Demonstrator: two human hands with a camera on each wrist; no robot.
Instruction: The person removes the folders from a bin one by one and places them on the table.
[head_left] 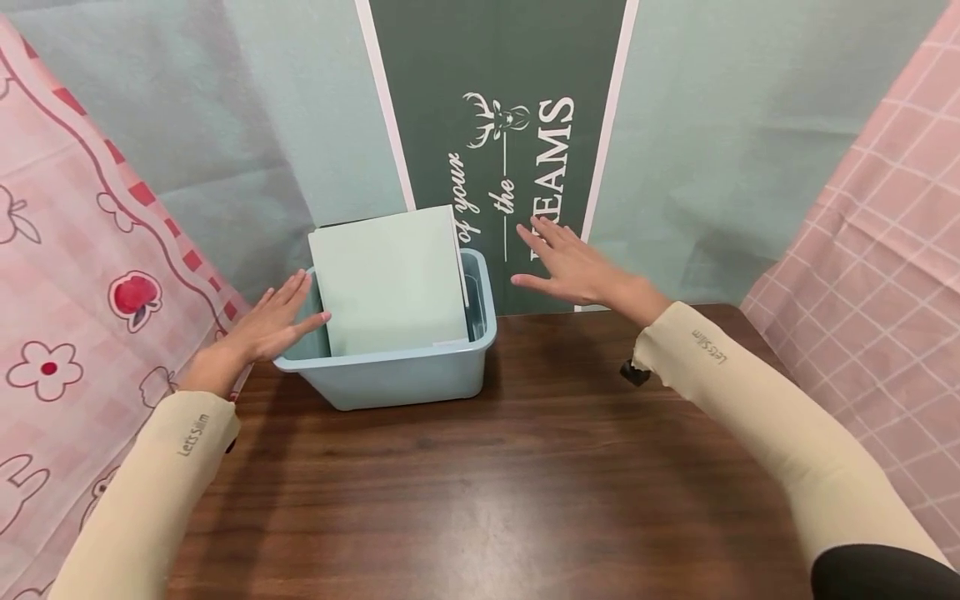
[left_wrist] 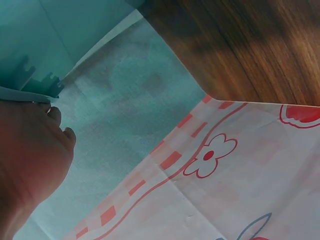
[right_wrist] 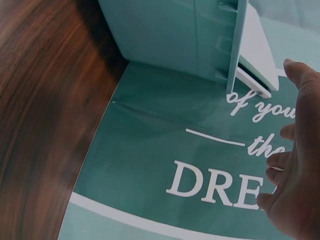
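A light blue plastic bin [head_left: 405,382] stands at the back left of the wooden table. Flat white panels or boxes [head_left: 390,283] lean upright inside it and rise above its rim; their lower parts are hidden. My left hand [head_left: 273,325] is at the bin's left end, fingers straight and spread, right by the rim. In the left wrist view that hand [left_wrist: 35,155] overlaps the rim's edge. My right hand [head_left: 573,267] hangs in the air to the right of the bin, fingers extended, holding nothing. The right wrist view shows this hand [right_wrist: 300,155] apart from the bin [right_wrist: 165,35].
The brown wooden table [head_left: 480,492] stretches in front of the bin. Behind it hangs a green cloth [head_left: 495,50] with white lettering. A pink patterned cloth [head_left: 90,250] borders the left side, and a pink checked cloth [head_left: 885,250] the right.
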